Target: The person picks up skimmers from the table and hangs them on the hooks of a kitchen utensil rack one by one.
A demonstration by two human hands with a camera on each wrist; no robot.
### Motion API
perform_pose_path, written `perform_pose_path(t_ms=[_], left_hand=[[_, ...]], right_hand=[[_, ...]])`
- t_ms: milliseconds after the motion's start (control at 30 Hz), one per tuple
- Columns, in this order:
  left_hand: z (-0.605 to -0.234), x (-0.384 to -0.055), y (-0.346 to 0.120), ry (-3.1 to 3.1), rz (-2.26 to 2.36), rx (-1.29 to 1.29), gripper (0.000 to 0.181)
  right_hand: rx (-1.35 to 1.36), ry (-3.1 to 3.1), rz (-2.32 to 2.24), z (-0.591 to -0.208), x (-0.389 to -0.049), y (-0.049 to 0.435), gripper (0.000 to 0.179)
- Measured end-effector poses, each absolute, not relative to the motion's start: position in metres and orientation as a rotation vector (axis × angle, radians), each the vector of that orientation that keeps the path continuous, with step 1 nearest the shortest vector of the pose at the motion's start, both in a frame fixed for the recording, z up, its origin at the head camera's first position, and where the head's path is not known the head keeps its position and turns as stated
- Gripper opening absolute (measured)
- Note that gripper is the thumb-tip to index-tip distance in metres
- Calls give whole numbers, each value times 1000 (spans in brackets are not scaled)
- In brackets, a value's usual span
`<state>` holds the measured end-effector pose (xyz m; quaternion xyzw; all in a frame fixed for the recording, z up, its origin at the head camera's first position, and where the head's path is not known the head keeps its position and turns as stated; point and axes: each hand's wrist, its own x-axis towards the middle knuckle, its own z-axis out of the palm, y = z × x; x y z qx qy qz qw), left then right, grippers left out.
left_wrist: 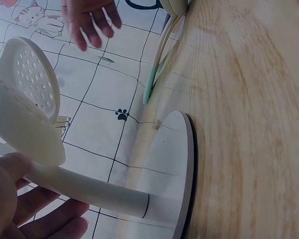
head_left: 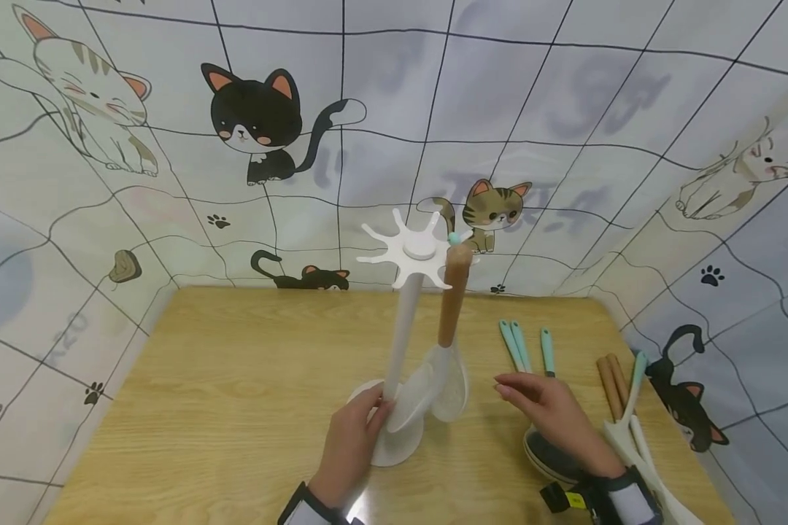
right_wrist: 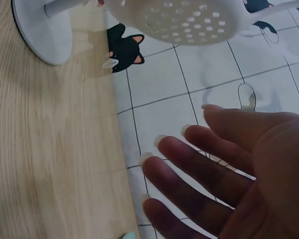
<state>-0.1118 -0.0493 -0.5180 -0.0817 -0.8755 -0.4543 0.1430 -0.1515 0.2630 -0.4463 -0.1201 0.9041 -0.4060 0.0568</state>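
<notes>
A white utensil stand point(head_left: 403, 335) with a round base and a hooked top stands on the table, tilted slightly. My left hand point(head_left: 351, 445) grips its pole low down, and the fingers point(left_wrist: 52, 211) curl around it in the left wrist view. From the hooks hang a white-headed utensil with a brown handle point(head_left: 456, 292) and a white slotted spoon point(left_wrist: 35, 74) with round holes, partly hidden behind it. Right of these, my right hand point(head_left: 554, 415) hovers with nothing in it; its fingers point(right_wrist: 189, 174) are loosely bent and spread in the right wrist view.
On the right lie several utensils: some with teal handles point(head_left: 515, 346), a dark-headed one point(head_left: 551, 456) under my right forearm, brown handles point(head_left: 609, 386) and a white utensil with a teal end point(head_left: 630, 415). A cat-patterned cloth point(head_left: 394, 87) rises behind the wooden table point(head_left: 249, 379).
</notes>
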Motion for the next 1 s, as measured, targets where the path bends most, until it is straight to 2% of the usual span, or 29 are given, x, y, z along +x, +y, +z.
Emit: perform_pose_path(t_ms=[200, 633, 767, 1000], left_hand=[[-518, -114, -50, -2517, -1285, -266, 24], [-514, -113, -51, -2540, -1324, -234, 24], [-514, -112, -51, -2559, -1342, -219, 24], [-515, -111, -51, -2570, -1344, -211, 25]], right_hand=[[-287, 2684, -1128, -454, -153, 277, 47], [-250, 2837, -886, -463, -156, 293, 42], [-148, 2871, -762, -461, -160, 298, 45], [-121, 2773, -607, -462, -164, 302, 52]])
